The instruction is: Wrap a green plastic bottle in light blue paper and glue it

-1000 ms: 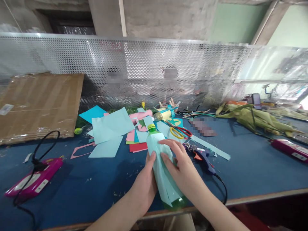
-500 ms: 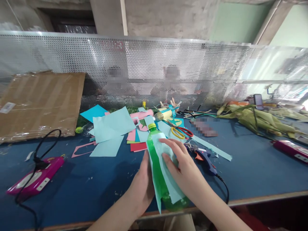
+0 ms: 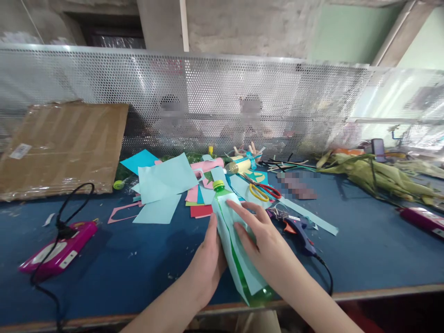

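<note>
A green plastic bottle (image 3: 239,263) with a yellow-green cap (image 3: 218,185) lies tilted near the table's front edge, its cap end pointing away from me. Light blue paper (image 3: 227,231) wraps round it, and a narrow strip of green shows between the paper's two edges. My left hand (image 3: 211,259) is closed round the left side, thumb against the paper. From the right, my right hand (image 3: 265,231) presses its fingers on the paper over the bottle. Just right of that hand lies a dark blue glue gun (image 3: 300,233) with an orange trigger.
Scissors (image 3: 260,192) and light blue sheets (image 3: 166,178) lie behind the bottle. A magenta power strip (image 3: 58,252) with a black cord is on the left, below a cardboard sheet (image 3: 65,148). Corn husks (image 3: 367,175) lie at right. A perforated metal screen (image 3: 215,88) stands behind.
The left edge of the paper has come up over the bottle, so the visible green strip is much narrower. Both hands stay on the bottle. The view has shifted slightly.
</note>
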`<move>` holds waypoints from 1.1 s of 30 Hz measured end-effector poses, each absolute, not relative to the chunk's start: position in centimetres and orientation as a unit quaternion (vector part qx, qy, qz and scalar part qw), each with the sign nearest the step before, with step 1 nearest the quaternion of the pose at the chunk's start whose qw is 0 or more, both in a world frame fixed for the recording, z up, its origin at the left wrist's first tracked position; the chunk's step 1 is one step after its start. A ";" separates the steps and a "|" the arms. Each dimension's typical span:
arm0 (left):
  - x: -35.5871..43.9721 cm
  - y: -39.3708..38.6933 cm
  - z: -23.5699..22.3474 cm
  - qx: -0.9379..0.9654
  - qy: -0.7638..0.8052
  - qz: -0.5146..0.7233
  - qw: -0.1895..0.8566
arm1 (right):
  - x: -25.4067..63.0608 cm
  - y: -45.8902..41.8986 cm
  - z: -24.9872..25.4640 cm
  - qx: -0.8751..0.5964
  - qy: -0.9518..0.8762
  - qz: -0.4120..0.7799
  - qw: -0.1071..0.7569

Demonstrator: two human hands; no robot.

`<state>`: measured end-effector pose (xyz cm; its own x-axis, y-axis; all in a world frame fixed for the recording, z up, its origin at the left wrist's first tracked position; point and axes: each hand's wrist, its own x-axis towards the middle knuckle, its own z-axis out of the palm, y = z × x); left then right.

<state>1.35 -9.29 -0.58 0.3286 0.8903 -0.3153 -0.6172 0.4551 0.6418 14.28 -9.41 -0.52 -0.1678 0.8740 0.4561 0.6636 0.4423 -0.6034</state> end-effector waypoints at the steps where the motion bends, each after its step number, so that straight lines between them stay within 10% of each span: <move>1: 1.4 -9.3 -0.5 0.207 0.330 0.478 0.787 | 14.3 -9.4 -0.6 -0.512 -0.754 0.128 0.390; 33: 1.1 -9.1 -0.5 0.274 0.378 0.514 0.719 | 13.4 -10.0 -1.0 -0.514 -0.772 0.021 0.373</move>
